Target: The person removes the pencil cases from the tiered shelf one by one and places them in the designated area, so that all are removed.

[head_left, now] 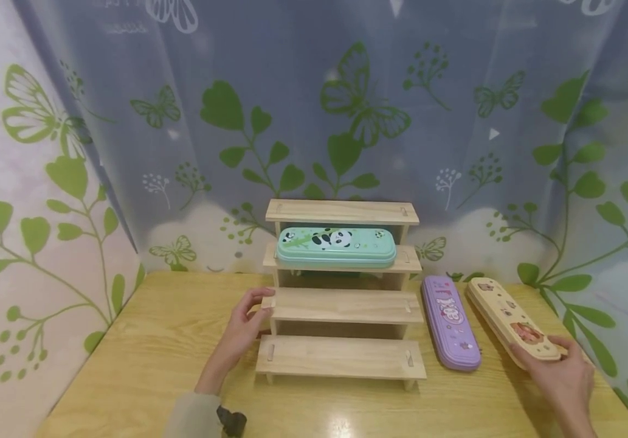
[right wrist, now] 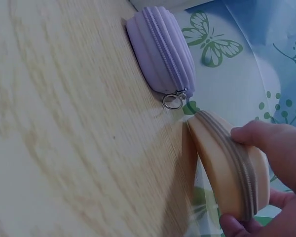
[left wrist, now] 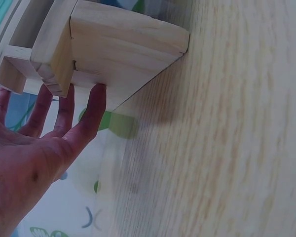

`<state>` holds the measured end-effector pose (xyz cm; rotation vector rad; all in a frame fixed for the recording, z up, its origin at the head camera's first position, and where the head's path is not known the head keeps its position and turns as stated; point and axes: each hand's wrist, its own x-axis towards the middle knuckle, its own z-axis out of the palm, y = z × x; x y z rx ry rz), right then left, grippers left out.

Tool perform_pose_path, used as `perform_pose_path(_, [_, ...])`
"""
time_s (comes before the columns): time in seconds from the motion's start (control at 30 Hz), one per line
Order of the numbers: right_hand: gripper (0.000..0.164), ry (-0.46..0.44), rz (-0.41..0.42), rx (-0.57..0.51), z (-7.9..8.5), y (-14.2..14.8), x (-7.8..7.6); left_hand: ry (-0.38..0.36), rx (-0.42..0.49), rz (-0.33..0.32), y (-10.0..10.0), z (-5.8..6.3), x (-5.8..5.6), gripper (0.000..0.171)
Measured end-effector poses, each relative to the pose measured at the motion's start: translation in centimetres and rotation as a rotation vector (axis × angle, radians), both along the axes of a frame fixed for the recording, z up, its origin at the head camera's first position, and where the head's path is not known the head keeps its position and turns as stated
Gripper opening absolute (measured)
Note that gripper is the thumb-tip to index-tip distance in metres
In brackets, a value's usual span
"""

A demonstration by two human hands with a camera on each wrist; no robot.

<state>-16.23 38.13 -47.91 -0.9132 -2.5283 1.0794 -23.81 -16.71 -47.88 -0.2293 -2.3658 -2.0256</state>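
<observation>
A stepped wooden rack (head_left: 341,304) with several tiers stands at the middle of the table. My left hand (head_left: 245,325) holds the left end of a lower step; in the left wrist view its fingers (left wrist: 96,106) touch the rack's side. A mint-green pencil case (head_left: 335,246) with pandas lies flat along the second step from the top. On the right, my right hand (head_left: 562,371) grips the near end of a cream pencil case (head_left: 510,316), thumb on one side and fingers on the other. Its brown zip (right wrist: 237,153) shows in the right wrist view.
A purple pencil case (head_left: 450,322) lies on the table (head_left: 182,328) between the rack and the cream case, its zip ring (right wrist: 172,101) showing. A patterned curtain (head_left: 292,109) hangs behind the table. A small black object (head_left: 231,421) is by the left sleeve (head_left: 193,417).
</observation>
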Motion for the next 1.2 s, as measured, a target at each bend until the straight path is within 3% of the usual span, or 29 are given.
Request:
perform_pose_path(0.73, [0.096, -0.073, 0.07, -0.054, -0.3, -0.4, -0.4, 0.0, -0.016, 0.008, 0.1, 0.1, 0.2, 0.031])
perform_pose_path(0.93, [0.095, -0.097, 0.076, -0.116, 0.2, 0.0, -0.3, -0.004, -0.014, 0.01, 0.0, 0.1, 0.1, 0.032])
perform_pose_path(1.07, [0.078, -0.007, -0.018, -0.145, 0.9, -0.2, -0.2, 0.004, -0.018, 0.011, 0.0, 0.1, 0.1, 0.031])
perform_pose_path(1.2, [0.046, 0.198, -0.134, -0.174, 1.6, -1.2, -0.2, 0.001, -0.018, 0.012, 0.0, 0.1, 0.2, 0.031])
